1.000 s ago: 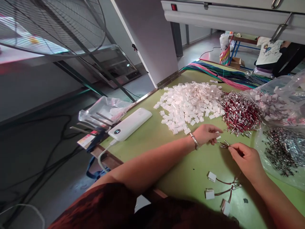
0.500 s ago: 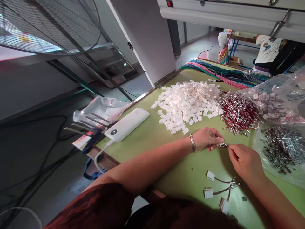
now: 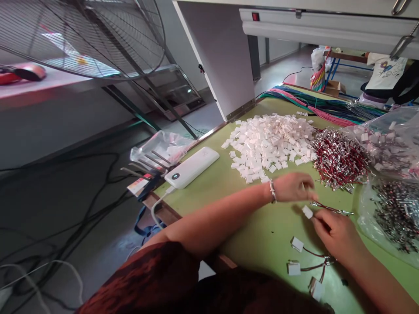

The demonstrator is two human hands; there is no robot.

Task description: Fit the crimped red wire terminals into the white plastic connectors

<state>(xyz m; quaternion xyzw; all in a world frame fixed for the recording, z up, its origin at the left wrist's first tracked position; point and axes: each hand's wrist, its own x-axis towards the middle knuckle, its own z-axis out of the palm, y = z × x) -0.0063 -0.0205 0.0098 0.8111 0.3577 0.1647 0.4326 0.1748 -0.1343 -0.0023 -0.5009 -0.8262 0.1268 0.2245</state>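
Note:
My right hand [image 3: 338,233] is closed in a pinch, with a white plastic connector housing [image 3: 307,212] poking out from between thumb and finger. Just beyond its knuckles are thin dark red wires with metal crimp terminals [image 3: 332,209]. My left hand [image 3: 294,186], a bracelet at its wrist, hovers by the near end of these wires. Its curled fingers are smeared by motion, so any hold on the wires is unclear. Nearer to me lie three white housings [image 3: 293,267] with short brown wires, their terminal ends partly behind my right hand.
Beyond my hands lie a heap of white housings [image 3: 271,139] and a pile of red terminal wires [image 3: 340,159]. Clear bags [image 3: 389,148] of parts sit at right. A power bank [image 3: 193,168] lies left, a cable bundle [image 3: 327,107] behind. A person [image 3: 386,72] sits farther off.
My left hand has pulled back from the white housing and blurred. The housing now shows at my right fingertips, and the wires with terminals are visible beyond them. The view has shifted left.

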